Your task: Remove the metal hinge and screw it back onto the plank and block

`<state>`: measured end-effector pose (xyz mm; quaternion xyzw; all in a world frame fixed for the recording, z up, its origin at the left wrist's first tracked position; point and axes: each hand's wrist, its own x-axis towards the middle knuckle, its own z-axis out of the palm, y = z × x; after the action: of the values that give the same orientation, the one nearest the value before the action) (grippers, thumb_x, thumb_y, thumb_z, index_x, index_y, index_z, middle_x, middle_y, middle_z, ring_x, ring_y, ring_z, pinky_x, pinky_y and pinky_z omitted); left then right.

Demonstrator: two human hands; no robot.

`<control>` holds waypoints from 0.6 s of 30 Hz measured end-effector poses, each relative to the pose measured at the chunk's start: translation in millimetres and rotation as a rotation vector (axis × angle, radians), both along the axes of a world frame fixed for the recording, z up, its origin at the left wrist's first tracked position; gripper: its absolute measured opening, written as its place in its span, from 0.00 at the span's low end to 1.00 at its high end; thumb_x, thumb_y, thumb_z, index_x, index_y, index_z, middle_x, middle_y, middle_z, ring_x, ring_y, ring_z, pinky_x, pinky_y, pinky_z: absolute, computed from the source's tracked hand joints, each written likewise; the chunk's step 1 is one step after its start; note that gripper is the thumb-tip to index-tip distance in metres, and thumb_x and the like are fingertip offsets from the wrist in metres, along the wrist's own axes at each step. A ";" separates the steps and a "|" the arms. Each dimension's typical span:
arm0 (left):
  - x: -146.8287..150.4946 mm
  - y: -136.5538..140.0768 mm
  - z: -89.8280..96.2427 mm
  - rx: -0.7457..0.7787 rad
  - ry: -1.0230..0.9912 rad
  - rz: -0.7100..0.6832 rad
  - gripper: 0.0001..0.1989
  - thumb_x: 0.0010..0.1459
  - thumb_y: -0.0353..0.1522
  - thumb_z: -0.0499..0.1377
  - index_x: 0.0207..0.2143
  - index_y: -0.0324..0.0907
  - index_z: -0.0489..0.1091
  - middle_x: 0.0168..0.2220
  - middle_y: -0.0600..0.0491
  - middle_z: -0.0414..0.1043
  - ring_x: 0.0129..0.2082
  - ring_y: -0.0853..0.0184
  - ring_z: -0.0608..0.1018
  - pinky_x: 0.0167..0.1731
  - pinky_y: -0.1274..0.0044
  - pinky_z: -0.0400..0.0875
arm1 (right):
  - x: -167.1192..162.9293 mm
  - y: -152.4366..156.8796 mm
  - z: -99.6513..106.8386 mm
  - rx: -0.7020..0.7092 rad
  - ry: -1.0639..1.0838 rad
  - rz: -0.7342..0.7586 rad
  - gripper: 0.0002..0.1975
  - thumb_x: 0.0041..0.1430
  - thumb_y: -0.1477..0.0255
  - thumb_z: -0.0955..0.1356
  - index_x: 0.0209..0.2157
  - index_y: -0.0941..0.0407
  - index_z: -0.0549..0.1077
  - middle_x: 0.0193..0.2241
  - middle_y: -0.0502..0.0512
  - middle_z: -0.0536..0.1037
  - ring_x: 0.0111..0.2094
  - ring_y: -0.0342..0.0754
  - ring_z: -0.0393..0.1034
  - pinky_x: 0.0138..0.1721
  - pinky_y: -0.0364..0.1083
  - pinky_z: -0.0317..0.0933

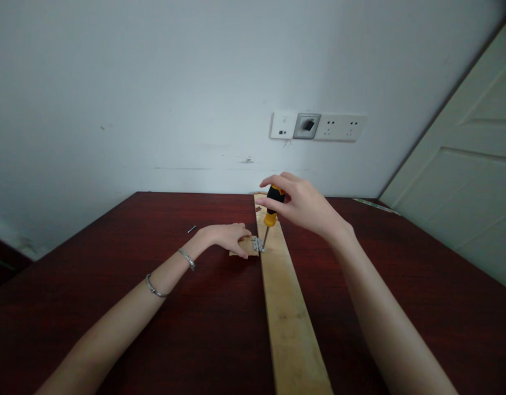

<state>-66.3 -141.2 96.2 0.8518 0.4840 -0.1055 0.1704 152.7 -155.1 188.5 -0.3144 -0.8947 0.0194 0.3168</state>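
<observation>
A long wooden plank (286,307) lies lengthwise on the dark red table. Against its left edge sits a small wooden block (249,248), and a metal hinge (258,244) bridges the two. My left hand (229,237) grips the block, thumb on the near side and fingers on the far side. In my right hand (302,203) is a screwdriver (270,220) with a black and yellow handle, held nearly upright. Its shaft reaches down to the hinge leaf on the plank; whether a screw is under the tip is too small to tell.
A small screw or nail (191,229) lies on the table (162,329) left of the block. The white wall (174,99) with sockets (335,127) rises behind the table. To the right stands a white panelled door (475,164); a thin strip (376,206) lies near the table's back right corner.
</observation>
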 end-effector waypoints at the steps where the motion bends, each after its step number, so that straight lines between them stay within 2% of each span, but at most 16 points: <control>1: 0.1 -0.1 0.2 0.000 0.001 0.001 0.34 0.48 0.51 0.60 0.54 0.43 0.66 0.46 0.46 0.65 0.43 0.60 0.70 0.44 0.72 0.66 | 0.2 0.9 -0.3 0.003 0.002 0.002 0.17 0.62 0.58 0.64 0.46 0.53 0.73 0.38 0.57 0.74 0.33 0.48 0.67 0.36 0.47 0.60; 4: -0.3 0.6 -0.6 -0.007 -0.001 0.009 0.37 0.48 0.52 0.60 0.56 0.42 0.65 0.49 0.45 0.64 0.45 0.58 0.70 0.46 0.71 0.66 | 0.9 2.3 -1.1 0.002 0.014 0.018 0.15 0.62 0.66 0.63 0.48 0.53 0.71 0.39 0.57 0.75 0.34 0.49 0.68 0.37 0.47 0.61; 9: -1.1 1.3 -1.4 -0.026 -0.014 0.012 0.37 0.48 0.51 0.60 0.56 0.41 0.65 0.51 0.44 0.64 0.46 0.57 0.70 0.47 0.70 0.66 | 0.7 -1.9 -0.3 0.001 0.008 -0.004 0.21 0.55 0.72 0.64 0.52 0.55 0.67 0.44 0.58 0.74 0.38 0.51 0.69 0.39 0.49 0.61; 11: -0.7 0.7 -0.5 -0.025 -0.012 0.017 0.37 0.48 0.51 0.60 0.57 0.41 0.64 0.52 0.44 0.64 0.47 0.56 0.70 0.47 0.70 0.66 | 0.1 -2.8 0.1 0.008 0.003 -0.021 0.21 0.55 0.71 0.64 0.52 0.56 0.67 0.44 0.58 0.74 0.38 0.52 0.69 0.39 0.49 0.61; 15: 0.0 0.1 0.5 -0.016 0.001 0.016 0.38 0.48 0.52 0.60 0.57 0.41 0.64 0.52 0.43 0.64 0.48 0.55 0.70 0.48 0.70 0.65 | -0.3 0.9 -1.2 0.010 0.007 -0.041 0.18 0.60 0.60 0.64 0.47 0.56 0.69 0.40 0.58 0.74 0.36 0.51 0.69 0.38 0.48 0.60; 18: -0.4 0.9 -0.7 -0.010 0.002 0.003 0.37 0.48 0.52 0.60 0.56 0.42 0.65 0.51 0.44 0.65 0.47 0.57 0.70 0.48 0.71 0.65 | 0.5 4.9 -3.0 0.018 0.035 -0.007 0.17 0.60 0.61 0.65 0.47 0.56 0.69 0.38 0.57 0.74 0.36 0.50 0.68 0.38 0.48 0.60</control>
<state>-66.8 -140.3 95.5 0.8502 0.4848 -0.1085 0.1744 153.2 -150.2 185.5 -0.3142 -0.8880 0.0159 0.3354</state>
